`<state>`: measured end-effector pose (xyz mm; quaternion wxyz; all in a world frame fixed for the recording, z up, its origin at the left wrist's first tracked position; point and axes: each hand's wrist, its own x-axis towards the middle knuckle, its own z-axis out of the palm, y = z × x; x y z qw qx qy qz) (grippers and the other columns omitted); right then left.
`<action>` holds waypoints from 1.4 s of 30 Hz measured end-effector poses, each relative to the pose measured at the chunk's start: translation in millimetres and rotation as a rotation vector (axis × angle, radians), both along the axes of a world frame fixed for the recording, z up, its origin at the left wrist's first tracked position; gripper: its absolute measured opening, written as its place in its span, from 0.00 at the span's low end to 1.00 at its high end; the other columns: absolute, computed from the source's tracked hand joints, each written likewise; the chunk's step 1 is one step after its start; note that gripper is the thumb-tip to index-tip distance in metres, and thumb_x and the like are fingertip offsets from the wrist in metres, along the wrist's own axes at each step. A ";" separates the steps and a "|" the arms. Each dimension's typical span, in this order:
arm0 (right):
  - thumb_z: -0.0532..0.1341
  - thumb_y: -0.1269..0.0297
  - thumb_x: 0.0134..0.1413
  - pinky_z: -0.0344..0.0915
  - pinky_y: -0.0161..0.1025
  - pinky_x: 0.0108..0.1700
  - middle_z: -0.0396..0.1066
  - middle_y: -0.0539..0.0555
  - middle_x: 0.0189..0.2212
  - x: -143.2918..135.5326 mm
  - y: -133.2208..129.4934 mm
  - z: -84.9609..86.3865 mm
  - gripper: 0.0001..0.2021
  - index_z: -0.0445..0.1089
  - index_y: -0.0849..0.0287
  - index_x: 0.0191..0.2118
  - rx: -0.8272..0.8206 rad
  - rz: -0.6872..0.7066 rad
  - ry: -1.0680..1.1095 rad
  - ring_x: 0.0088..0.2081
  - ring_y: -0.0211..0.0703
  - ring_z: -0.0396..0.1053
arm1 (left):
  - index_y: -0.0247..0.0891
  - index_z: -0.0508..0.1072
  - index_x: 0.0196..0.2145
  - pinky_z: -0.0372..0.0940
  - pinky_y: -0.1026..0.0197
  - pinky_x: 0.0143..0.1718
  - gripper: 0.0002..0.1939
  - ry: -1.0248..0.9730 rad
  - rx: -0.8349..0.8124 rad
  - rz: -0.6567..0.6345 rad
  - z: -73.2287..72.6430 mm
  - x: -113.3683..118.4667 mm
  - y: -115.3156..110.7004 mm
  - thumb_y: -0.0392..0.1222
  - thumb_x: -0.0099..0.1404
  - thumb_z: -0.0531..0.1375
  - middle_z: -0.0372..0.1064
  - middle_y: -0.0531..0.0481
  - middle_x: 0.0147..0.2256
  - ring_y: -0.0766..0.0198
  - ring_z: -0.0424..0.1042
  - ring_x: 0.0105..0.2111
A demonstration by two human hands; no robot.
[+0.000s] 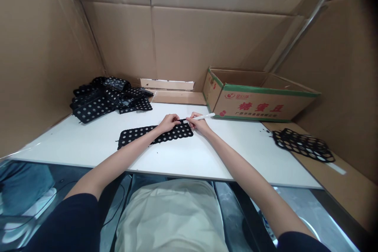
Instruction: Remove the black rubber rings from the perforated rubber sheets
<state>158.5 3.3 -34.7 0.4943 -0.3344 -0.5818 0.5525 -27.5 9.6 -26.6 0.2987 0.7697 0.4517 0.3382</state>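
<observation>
A black piece with rows of pale round dots lies flat on the white table, slightly slanted. My left hand is at its upper edge, fingers bent together on the black piece. Close beside it, my right hand grips a white pen-like tool, whose thin end points left at the piece's upper right corner. The tool's tip meets the piece near my left fingertips; the exact contact is too small to tell.
A heap of similar dotted black pieces sits at the back left. At the back right stands an open cardboard box with green edges. Black net-like pieces lie at the right. Cardboard walls enclose the table's back and sides.
</observation>
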 end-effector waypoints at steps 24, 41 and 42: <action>0.58 0.65 0.42 0.42 0.30 0.17 0.53 0.41 0.09 -6.4 2.9 9.6 0.09 0.55 0.58 0.22 0.162 0.014 -0.309 0.13 0.30 0.49 | 0.34 0.70 0.29 0.59 0.62 0.35 0.03 0.132 0.212 -0.036 -1.4 3.1 -2.4 0.35 0.56 0.57 0.71 0.49 0.29 0.63 0.67 0.31; 0.63 0.61 0.39 0.41 0.29 0.16 0.54 0.41 0.09 2.9 -5.8 17.1 0.14 0.55 0.57 0.23 -0.035 0.078 -0.086 0.12 0.28 0.47 | 0.33 0.70 0.28 0.60 0.63 0.32 0.09 -0.030 -0.028 0.016 -5.2 -2.7 7.0 0.43 0.52 0.61 0.68 0.51 0.25 0.67 0.65 0.26; 0.63 0.60 0.40 0.41 0.29 0.17 0.54 0.41 0.09 5.7 -8.0 21.6 0.13 0.56 0.58 0.25 -0.024 0.065 -0.065 0.13 0.28 0.48 | 0.33 0.70 0.28 0.60 0.63 0.32 0.10 -0.040 -0.045 0.001 -5.5 -4.0 8.7 0.43 0.52 0.61 0.69 0.51 0.26 0.67 0.65 0.26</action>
